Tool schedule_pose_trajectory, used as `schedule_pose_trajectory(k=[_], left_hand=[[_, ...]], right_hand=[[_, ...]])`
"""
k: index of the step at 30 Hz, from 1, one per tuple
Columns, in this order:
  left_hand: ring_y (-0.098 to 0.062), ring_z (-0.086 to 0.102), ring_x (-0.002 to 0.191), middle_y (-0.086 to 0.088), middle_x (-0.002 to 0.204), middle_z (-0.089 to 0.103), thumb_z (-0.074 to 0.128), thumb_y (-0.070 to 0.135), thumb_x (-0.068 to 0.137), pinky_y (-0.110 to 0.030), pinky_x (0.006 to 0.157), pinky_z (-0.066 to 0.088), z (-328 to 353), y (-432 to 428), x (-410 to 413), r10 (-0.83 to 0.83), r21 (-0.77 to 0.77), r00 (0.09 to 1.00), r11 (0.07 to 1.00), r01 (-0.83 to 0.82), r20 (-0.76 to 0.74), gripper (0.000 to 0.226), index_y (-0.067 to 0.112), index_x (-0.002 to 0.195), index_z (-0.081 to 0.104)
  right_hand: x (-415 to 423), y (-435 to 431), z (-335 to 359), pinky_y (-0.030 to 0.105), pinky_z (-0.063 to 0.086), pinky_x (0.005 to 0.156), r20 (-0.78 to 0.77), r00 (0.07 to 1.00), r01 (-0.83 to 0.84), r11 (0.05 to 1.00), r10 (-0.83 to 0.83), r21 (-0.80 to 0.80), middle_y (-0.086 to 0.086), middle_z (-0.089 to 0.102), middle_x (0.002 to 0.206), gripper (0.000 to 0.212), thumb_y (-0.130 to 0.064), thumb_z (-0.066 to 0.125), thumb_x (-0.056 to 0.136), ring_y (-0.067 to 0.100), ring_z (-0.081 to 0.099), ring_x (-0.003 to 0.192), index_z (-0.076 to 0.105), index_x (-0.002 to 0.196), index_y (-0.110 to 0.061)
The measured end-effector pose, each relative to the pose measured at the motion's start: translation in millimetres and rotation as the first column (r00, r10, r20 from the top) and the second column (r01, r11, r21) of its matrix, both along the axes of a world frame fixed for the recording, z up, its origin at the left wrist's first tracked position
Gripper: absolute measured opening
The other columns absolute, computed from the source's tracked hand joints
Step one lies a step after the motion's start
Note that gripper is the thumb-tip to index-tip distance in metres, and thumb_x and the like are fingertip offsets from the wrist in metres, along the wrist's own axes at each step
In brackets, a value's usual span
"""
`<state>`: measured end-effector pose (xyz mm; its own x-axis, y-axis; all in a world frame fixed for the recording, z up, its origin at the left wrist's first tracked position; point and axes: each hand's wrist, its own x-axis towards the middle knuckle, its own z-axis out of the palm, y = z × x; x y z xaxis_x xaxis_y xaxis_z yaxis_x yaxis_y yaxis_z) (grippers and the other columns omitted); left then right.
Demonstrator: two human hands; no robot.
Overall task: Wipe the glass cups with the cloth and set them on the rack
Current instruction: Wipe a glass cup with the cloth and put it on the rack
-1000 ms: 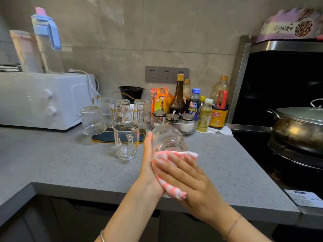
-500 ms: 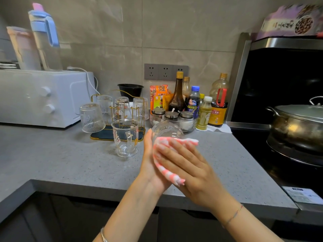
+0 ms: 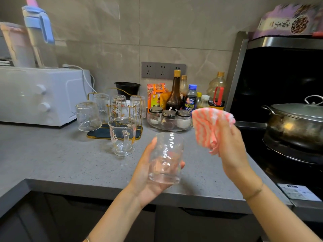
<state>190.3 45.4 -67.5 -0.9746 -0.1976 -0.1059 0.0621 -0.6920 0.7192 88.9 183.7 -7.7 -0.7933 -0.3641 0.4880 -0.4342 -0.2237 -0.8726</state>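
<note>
A clear glass cup (image 3: 165, 158) is gripped by the left hand (image 3: 145, 175), with fingers and thumb curled round its sides, above the front of the grey counter (image 3: 52, 154). A pink-and-white striped cloth (image 3: 208, 126) is bunched in the closed right hand (image 3: 230, 151), held apart from the cup, to its right and higher. Beyond the left hand, one handled glass mug (image 3: 122, 137) stands upright, directly before the gold wire rack (image 3: 103, 133). Four inverted glasses (image 3: 88, 117) are seen on the rack. Beyond the right hand, three lidded jars (image 3: 168, 113) are set in one clear dish (image 3: 174, 125). One lidded pot (image 3: 297, 123) is placed to that hand's right.
</note>
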Motion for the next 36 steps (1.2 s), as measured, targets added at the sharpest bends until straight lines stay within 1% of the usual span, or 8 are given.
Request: schedule_pose_trajectory(k=[4, 8, 11, 14, 20, 25, 31, 36], left_hand=[[-0.028, 0.067, 0.085, -0.016, 0.11, 0.068, 0.076, 0.055, 0.07, -0.036, 0.077, 0.055, -1.6, 1.5, 1.0, -0.011, -0.1, 1.0, 0.995, 0.008, -0.03, 0.067, 0.004, 0.112, 0.071], [-0.026, 0.066, 0.086, -0.016, 0.108, 0.069, 0.059, 0.06, 0.082, -0.036, 0.079, 0.054, -1.1, -1.1, 3.5, -0.014, -0.168, 0.999, 0.986, 0.008, -0.031, 0.061, 0.007, 0.11, 0.073], [-0.026, 0.066, 0.088, -0.016, 0.109, 0.068, 0.062, 0.058, 0.079, -0.04, 0.092, 0.048, -0.4, -1.0, 4.6, -0.047, -0.166, 0.998, 0.985, 0.04, -0.038, 0.06, 0.008, 0.11, 0.073], [-0.024, 0.066, 0.086, -0.013, 0.103, 0.069, 0.059, 0.059, 0.081, -0.038, 0.089, 0.046, 3.8, 4.4, 4.6, -0.079, -0.171, 0.997, 0.982, 0.073, -0.027, 0.056, 0.011, 0.103, 0.076], [-0.023, 0.066, 0.083, -0.012, 0.097, 0.07, 0.054, 0.059, 0.085, -0.034, 0.081, 0.048, 4.2, 12.2, 3.2, -0.153, -0.136, 0.988, 0.979, 0.151, -0.009, 0.058, 0.009, 0.104, 0.075], [-0.018, 0.071, 0.085, -0.004, 0.095, 0.074, 0.06, 0.064, 0.08, -0.037, 0.08, 0.057, 5.4, 10.7, 4.7, -0.12, -0.458, 0.99, 0.878, 0.139, 0.07, 0.049, 0.02, 0.092, 0.079], [0.002, 0.068, 0.093, 0.013, 0.107, 0.07, 0.091, 0.026, 0.062, -0.016, 0.079, 0.053, 8.4, 23.0, 0.7, 0.15, -0.863, 0.986, 0.487, -0.135, -0.07, 0.071, 0.032, 0.121, 0.053], [-0.005, 0.07, 0.081, 0.004, 0.095, 0.074, 0.087, 0.015, 0.066, -0.016, 0.07, 0.053, 14.1, 20.3, 3.0, 0.122, -0.797, 0.986, 0.582, -0.165, -0.115, 0.045, 0.019, 0.104, 0.064]], right_hand=[[10.9, -6.1, -0.7, 0.019, 0.044, 0.039, -0.19, 0.969, -0.106, 0.96, 0.158, 0.261, 0.0, 0.064, 0.061, 0.037, -0.041, 0.036, 0.096, 0.003, 0.059, 0.052, 0.07, 0.097, -0.025], [14.7, -2.5, -1.2, 0.022, 0.054, 0.074, -0.069, 0.903, -0.37, 0.848, 0.425, 0.38, -0.019, 0.073, 0.089, 0.051, -0.058, 0.022, 0.084, -0.001, 0.069, 0.088, 0.068, 0.095, -0.037], [14.6, -6.2, 2.7, 0.012, 0.051, 0.065, 0.045, 0.943, -0.327, 0.885, 0.331, 0.332, -0.003, 0.071, 0.064, 0.058, -0.056, 0.02, 0.092, -0.001, 0.069, 0.064, 0.068, 0.072, -0.032], [20.7, -13.6, -4.4, 0.034, 0.055, 0.051, -0.113, 0.946, -0.253, 0.908, 0.305, 0.334, 0.014, 0.065, 0.061, 0.047, -0.049, 0.047, 0.092, 0.02, 0.066, 0.052, 0.065, 0.075, -0.01], [23.3, -14.8, -14.7, 0.021, 0.041, 0.036, -0.077, 0.979, -0.17, 0.965, 0.188, 0.198, 0.004, 0.057, 0.05, 0.029, -0.025, 0.069, 0.083, 0.013, 0.053, 0.038, 0.062, 0.068, -0.001], [16.0, -13.8, -13.1, 0.02, 0.037, 0.039, -0.021, 0.994, -0.103, 0.978, 0.108, 0.183, 0.015, 0.054, 0.048, 0.028, -0.011, 0.065, 0.086, 0.018, 0.048, 0.039, 0.061, 0.067, 0.01], [13.2, -16.1, -3.5, 0.018, 0.034, 0.036, -0.093, 0.996, 0.02, 0.992, -0.008, 0.126, 0.01, 0.051, 0.045, 0.032, -0.013, 0.066, 0.085, 0.014, 0.045, 0.038, 0.059, 0.065, 0.011], [16.2, -18.1, 2.0, 0.017, 0.038, 0.037, -0.179, 0.984, 0.033, 0.992, -0.011, 0.122, 0.014, 0.054, 0.049, 0.03, -0.017, 0.066, 0.086, 0.01, 0.051, 0.041, 0.063, 0.063, 0.002]])
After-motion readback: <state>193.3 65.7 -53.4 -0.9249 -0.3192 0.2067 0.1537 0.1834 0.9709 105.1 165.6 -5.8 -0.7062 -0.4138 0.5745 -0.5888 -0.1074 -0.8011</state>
